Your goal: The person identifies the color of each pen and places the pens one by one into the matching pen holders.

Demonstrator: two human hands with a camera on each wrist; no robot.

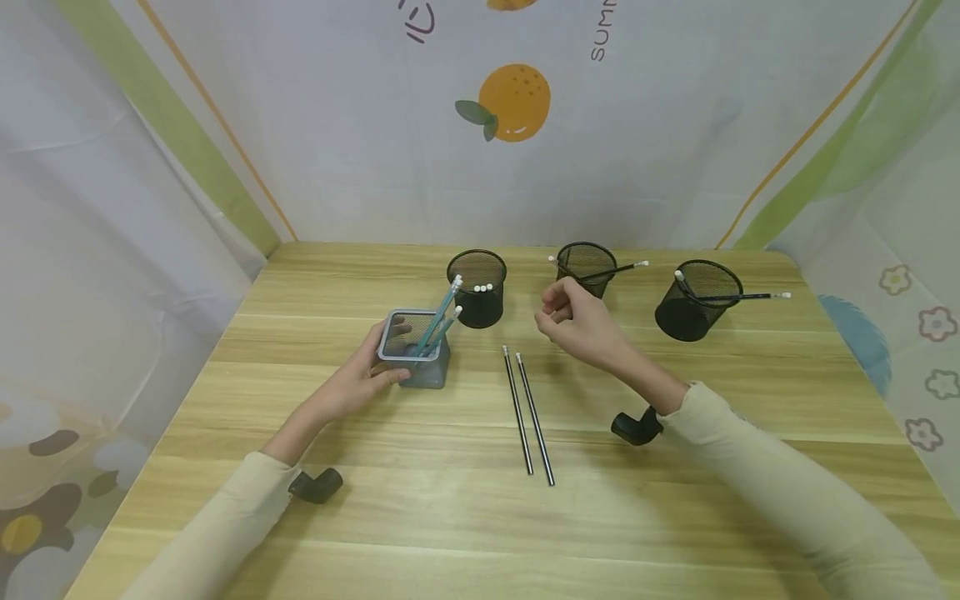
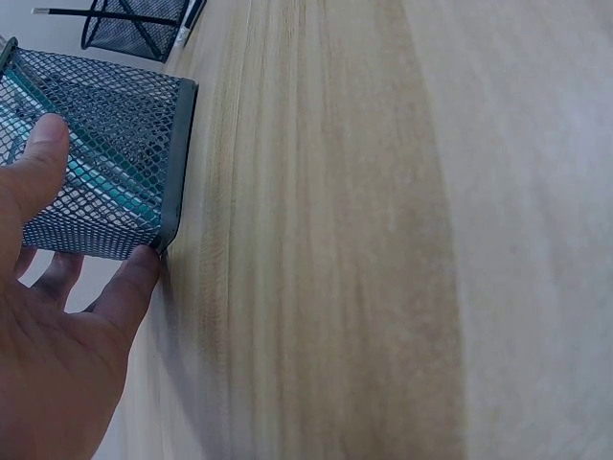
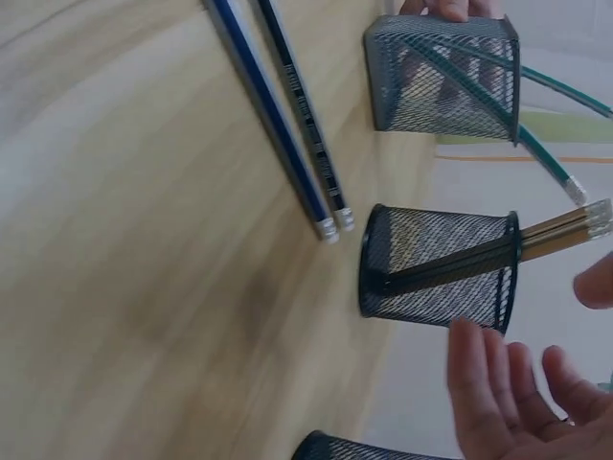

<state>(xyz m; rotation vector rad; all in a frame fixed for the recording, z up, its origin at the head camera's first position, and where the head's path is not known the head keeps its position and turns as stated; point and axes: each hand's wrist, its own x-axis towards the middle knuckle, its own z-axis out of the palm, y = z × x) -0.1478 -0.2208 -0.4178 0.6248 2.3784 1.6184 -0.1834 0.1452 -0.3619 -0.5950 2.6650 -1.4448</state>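
Note:
My left hand (image 1: 352, 383) grips a square grey mesh pencil holder (image 1: 426, 372), thumb on one side and fingers on the other. Inside it lean teal pencils (image 1: 437, 321) with white erasers; their shafts show through the mesh in the left wrist view. Bent fingers and no object mark my right hand (image 1: 588, 329), which hovers in front of the middle round black mesh cup (image 1: 594, 289). In the right wrist view its thumb and fingers are apart, near the left round cup (image 3: 441, 225), which holds several brownish pencils (image 3: 546, 235).
Two dark pencils (image 1: 517, 412) lie side by side on the wooden table (image 1: 420, 508), erasers toward the back. A third round cup (image 1: 682, 317) at the right holds dark pencils (image 1: 742, 297) leaning outward. A printed curtain (image 1: 360, 167) hangs behind the table.

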